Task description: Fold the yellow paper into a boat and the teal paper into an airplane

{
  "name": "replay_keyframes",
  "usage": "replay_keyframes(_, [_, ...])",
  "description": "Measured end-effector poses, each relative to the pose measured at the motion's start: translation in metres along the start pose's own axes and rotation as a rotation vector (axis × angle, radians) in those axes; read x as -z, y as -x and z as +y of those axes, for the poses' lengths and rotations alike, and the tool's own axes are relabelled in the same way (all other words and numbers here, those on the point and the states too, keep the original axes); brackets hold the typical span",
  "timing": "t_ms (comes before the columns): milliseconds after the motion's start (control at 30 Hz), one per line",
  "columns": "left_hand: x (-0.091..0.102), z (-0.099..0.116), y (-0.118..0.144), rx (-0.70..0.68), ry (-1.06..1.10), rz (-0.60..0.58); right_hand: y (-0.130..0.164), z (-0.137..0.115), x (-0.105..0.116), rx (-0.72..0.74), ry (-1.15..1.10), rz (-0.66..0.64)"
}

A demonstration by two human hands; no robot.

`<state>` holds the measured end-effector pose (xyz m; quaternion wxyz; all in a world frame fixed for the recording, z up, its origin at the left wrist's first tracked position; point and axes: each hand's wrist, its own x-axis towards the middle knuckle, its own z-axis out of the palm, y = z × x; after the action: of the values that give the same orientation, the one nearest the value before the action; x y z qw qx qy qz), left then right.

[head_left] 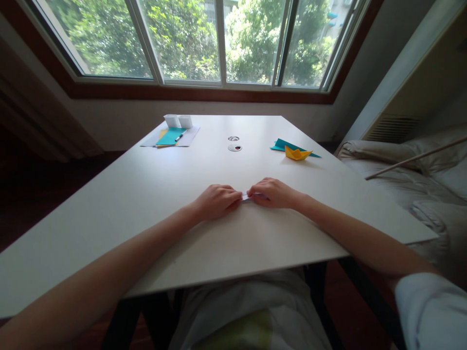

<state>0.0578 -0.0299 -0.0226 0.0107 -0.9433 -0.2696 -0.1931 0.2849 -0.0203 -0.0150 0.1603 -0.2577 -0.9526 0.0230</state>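
While the left hand (219, 200) and right hand (273, 191) pinch it, white paper (245, 197) lies between them.

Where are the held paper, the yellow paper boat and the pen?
Held paper (245, 197), head view: its exposed middle.
Yellow paper boat (297, 154), head view: side of hull.
Pen (180, 136), head view: middle of barrel.

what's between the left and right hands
A white piece of paper, partly hidden by the left hand and right hand, shows there in the head view.
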Motion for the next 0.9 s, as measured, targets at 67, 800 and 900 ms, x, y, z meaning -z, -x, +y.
replay_keyframes(67, [0.001, 0.001, -0.002, 0.011, -0.040, -0.039, -0.002, -0.002, 0.000, -0.039, 0.020, 0.018])
replay_keyframes(800, [-0.002, -0.012, -0.005, 0.036, -0.009, -0.053, -0.006, 0.012, -0.015, -0.163, -0.137, 0.139])
replay_keyframes(900, [0.000, -0.003, -0.003, -0.026, -0.116, -0.089, -0.007, 0.013, -0.016, -0.144, -0.055, 0.128])
